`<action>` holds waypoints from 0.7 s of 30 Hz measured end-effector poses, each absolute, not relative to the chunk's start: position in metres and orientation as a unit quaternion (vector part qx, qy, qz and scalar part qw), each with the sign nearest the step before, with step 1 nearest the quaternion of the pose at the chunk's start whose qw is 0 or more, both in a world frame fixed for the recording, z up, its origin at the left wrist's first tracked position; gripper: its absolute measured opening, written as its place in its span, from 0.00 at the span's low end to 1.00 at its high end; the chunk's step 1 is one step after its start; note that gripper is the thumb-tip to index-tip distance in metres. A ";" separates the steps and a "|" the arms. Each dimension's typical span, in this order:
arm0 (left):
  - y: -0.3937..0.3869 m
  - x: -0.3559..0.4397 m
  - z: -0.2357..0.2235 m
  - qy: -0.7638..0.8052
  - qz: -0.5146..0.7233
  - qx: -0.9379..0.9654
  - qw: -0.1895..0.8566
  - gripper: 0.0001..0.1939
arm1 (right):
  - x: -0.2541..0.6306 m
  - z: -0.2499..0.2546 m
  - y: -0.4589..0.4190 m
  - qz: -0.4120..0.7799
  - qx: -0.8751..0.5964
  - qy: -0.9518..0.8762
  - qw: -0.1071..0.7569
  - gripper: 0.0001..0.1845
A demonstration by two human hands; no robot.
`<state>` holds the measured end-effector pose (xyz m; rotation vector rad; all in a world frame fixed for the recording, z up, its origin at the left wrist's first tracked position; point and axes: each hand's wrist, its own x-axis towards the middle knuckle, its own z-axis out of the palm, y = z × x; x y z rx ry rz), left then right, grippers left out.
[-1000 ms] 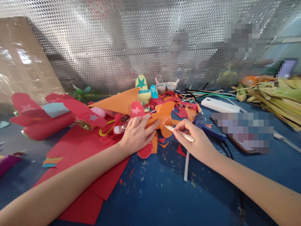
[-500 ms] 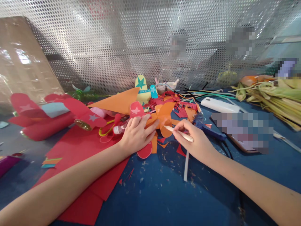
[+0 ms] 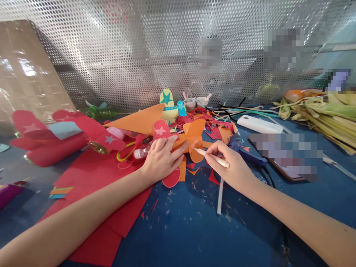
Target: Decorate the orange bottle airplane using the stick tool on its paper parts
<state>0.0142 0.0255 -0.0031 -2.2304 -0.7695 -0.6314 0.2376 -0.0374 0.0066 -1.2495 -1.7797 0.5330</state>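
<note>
My left hand [image 3: 161, 157] lies over a red and orange craft plane [image 3: 170, 178], fingers curved across its body and fingertips by the orange tail. The plane's red wing pieces show above and below the hand; its underside is hidden. An orange paper piece with rounded lobes [image 3: 194, 139] stands at the plane's right end. In a pinch, my right hand [image 3: 222, 157] holds a white pen [image 3: 217, 159]. Its tip touches or nearly touches the lower orange lobe. Close to the left wrist is a small clear bottle with a white cap [image 3: 138, 153].
Red paper sheets [image 3: 111, 207] spread under the left forearm. A finished-looking red craft plane [image 3: 55, 144] stands at left. Coloured scraps [image 3: 214, 124] are heaped behind. To the right are a blue glue gun [image 3: 251, 157], a phone [image 3: 289, 159], a white stick-shaped device [image 3: 260, 124] and dried husks [image 3: 325, 118].
Almost nothing differs. Both hands keep their places, and the pen tip stays at the orange lobe, with at most a tiny shift of the lobed piece.
</note>
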 end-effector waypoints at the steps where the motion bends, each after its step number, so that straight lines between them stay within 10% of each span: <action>1: 0.025 0.014 -0.003 -0.297 -0.242 -0.858 0.341 0.17 | 0.238 0.007 -0.037 0.214 -0.503 -0.715 0.435 0.07; 21: 0.026 0.015 -0.007 -0.308 -0.246 -0.854 0.340 0.18 | 0.241 0.003 -0.036 0.282 -0.459 -0.614 0.577 0.09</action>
